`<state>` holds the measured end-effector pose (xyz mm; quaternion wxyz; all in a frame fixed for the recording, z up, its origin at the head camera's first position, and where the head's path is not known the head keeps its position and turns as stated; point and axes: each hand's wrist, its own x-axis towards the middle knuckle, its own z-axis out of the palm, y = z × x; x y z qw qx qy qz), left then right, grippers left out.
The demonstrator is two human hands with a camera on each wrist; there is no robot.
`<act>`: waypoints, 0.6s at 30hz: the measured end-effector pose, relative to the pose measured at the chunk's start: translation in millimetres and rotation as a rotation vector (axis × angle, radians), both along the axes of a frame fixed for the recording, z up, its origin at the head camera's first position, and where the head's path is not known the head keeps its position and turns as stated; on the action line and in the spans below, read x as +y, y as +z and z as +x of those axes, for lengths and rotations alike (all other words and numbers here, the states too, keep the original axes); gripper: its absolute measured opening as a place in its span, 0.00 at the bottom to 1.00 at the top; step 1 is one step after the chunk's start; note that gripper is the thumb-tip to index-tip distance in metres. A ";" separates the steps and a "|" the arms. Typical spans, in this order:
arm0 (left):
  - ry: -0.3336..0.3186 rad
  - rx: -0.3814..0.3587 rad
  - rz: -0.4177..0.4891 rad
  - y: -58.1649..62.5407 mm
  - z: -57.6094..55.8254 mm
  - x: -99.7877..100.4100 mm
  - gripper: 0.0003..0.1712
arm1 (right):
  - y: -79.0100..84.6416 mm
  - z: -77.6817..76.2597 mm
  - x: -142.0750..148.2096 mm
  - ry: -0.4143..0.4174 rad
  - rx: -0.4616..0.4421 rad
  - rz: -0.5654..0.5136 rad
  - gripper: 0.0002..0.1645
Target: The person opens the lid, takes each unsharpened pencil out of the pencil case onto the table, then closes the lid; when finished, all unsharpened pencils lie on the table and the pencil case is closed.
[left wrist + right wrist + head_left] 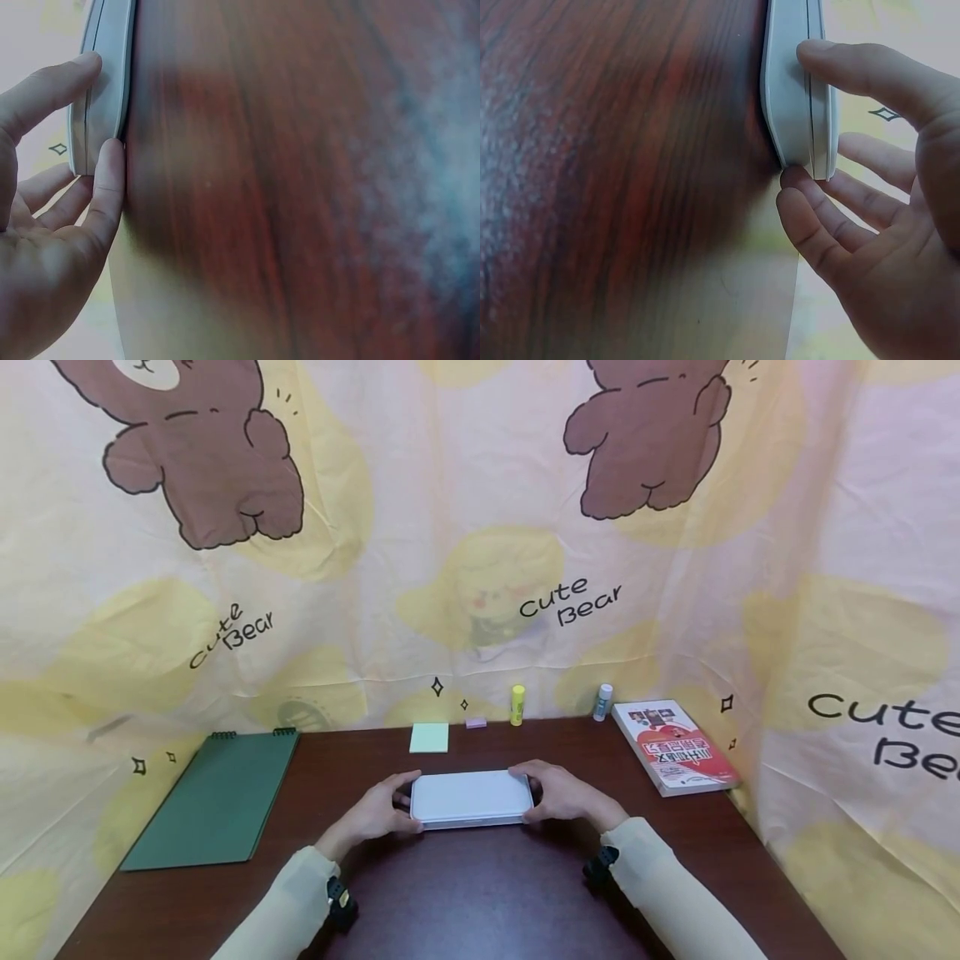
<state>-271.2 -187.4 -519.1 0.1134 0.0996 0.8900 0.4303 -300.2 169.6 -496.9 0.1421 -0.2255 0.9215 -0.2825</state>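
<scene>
A white rectangular case [472,795] with rounded corners lies at the middle of the dark wooden table, its long side facing me. My left hand [381,807] grips its left end, and my right hand [562,792] holds the right end. Seen from the left wrist, the thumb presses the front side of the case [110,82], while the other fingers bend round its end. The right wrist view has the thumb on the front side too, near a thin seam along the case [786,90], with fingertips at the end. What lies inside is hidden.
A green spiral-bound pad [213,802] lies at the left. Behind the case are a pale green sticky-note pad [429,737], a small purple block [476,723], a yellow glue stick [517,706] and a blue-white one [602,703]. A book [675,748] lies back right, before the cloth backdrop.
</scene>
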 end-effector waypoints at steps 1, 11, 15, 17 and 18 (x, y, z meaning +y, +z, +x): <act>0.000 0.005 -0.005 0.0 0.1 0.4 0.57 | 0.2 -0.2 0.4 0.003 0.002 0.003 0.47; -0.001 0.005 -0.017 1.0 2.0 1.5 0.57 | 6.0 -1.4 5.7 0.003 -0.008 0.005 0.42; 0.010 0.004 -0.020 2.0 1.3 1.7 0.57 | 10.0 -2.6 9.8 -0.001 -0.018 -0.020 0.39; 0.010 0.009 -0.018 2.2 0.9 1.2 0.57 | 11.5 -3.5 12.3 0.004 -0.018 -0.031 0.37; 0.009 0.010 -0.016 1.9 0.6 1.0 0.57 | 11.9 -4.2 13.5 0.003 -0.021 -0.040 0.35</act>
